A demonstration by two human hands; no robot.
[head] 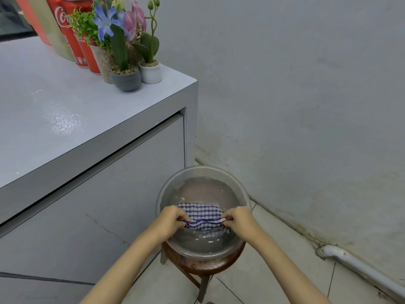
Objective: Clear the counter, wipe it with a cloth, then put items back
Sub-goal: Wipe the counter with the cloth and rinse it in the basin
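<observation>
Since soaked, expect the cloth [200,212] limp and water-heavy (dripping too); pinched at opposite ends by left hand [169,220] and right hand [238,219], a sound grip for wringing.

The only brand that can be read is the white Coca-Cola script on the tall red can [63,27] at the back of the table [65,110]. Only its first letters, "Co", show before green leaves [84,25] cover the rest. White lettering runs down this can and the second can [93,60], too small to read.
</observation>
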